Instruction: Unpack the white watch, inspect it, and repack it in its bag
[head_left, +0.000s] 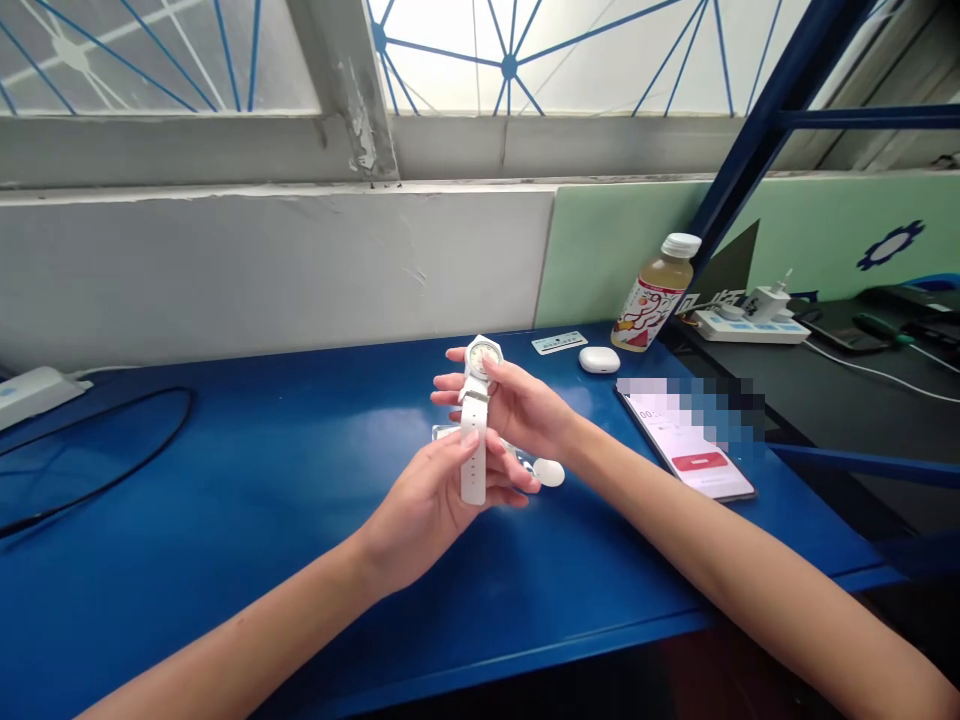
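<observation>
A white wristwatch [474, 465] is held up above the blue table, its strap hanging down toward me. My left hand [439, 485] pinches the strap between thumb and fingers. At the upper end, my right hand [521, 400] grips the watch by its round dial, thumb on the face and fingers behind. Under the hands lies a small clear item [444, 432], mostly hidden. A white oval piece [549, 472] rests on the table just right of my left fingertips; what it joins to is covered.
On the blue table [247, 480] to the right are a phone [697, 450], a white earbud case [599, 360], a card [559, 343] and a drink bottle [654, 295]. A power strip [750, 325] stands farther right. At left are a black cable [180, 430] and a white adapter [41, 392].
</observation>
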